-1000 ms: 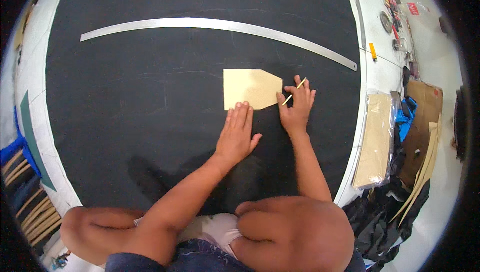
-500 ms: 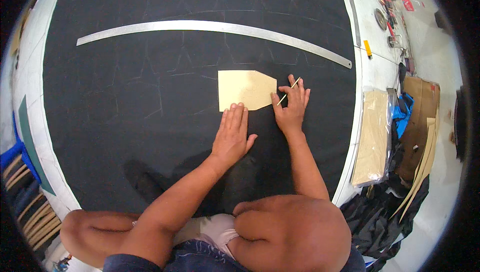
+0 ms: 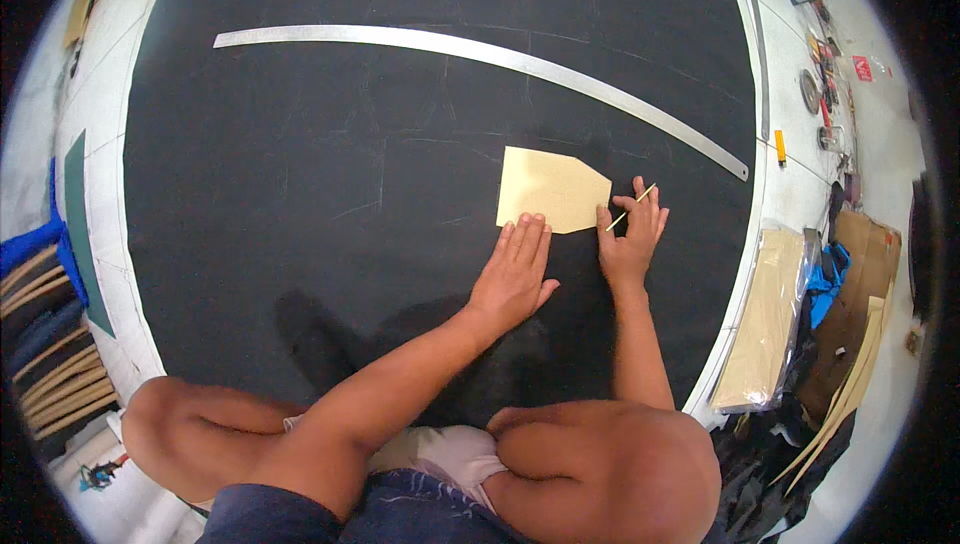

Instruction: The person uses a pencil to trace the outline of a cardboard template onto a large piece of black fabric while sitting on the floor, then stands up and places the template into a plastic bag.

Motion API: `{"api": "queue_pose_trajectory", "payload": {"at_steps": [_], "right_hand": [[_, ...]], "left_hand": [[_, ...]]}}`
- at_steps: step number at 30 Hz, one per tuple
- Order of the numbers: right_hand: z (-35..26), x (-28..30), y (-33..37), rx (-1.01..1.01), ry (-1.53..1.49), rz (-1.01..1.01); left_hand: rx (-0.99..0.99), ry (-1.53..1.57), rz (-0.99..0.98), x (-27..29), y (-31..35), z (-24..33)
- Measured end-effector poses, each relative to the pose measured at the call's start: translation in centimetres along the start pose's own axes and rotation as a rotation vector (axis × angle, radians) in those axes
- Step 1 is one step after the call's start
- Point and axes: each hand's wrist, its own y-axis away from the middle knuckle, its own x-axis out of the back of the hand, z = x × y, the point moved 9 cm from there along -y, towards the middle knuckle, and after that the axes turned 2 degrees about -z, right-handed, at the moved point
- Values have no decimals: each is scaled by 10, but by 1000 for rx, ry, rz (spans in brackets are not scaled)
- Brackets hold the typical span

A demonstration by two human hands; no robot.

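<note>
Left hand [image 3: 511, 280]: lay open, touching the card [image 3: 553, 188];
Right hand [image 3: 629, 248]: gripped a thin stick [image 3: 630, 208];
Card: stayed steadied; only the view shifted.

We see one pale yellow card [image 3: 553, 184], flat, its left end straight and its right corners cut slanting; its near edge is under our left fingers [image 3: 525, 229]. A thin yellow stick [image 3: 631, 207] is held slanted in our right fingers [image 3: 654, 202], beside the card.

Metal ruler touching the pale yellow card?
No, the ruler lies farther up the black cloth, with a bare gap of cloth between it and the card.
</note>
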Motion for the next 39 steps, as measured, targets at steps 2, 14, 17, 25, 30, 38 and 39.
{"api": "queue_pose_trajectory", "payload": {"at_steps": [2, 14, 17, 25, 30, 38, 39], "right_hand": [[-1, 0, 0, 5, 3, 3], [1, 0, -1, 20, 3, 8], [1, 1, 0, 21, 8, 6], [-1, 1, -1, 20, 4, 13], [3, 0, 2, 15, 7, 13], [2, -2, 0, 18, -5, 12], [3, -2, 0, 10, -2, 7]], "left_hand": [[3, -4, 12, 0, 1, -1], [3, 21, 33, 2, 0, 1], [5, 33, 33, 3, 0, 1], [21, -77, -8, 4, -1, 4], [98, -416, -200, 4, -6, 21], [130, -213, -162, 4, -3, 17], [126, -187, -165, 5, -3, 15]]}}
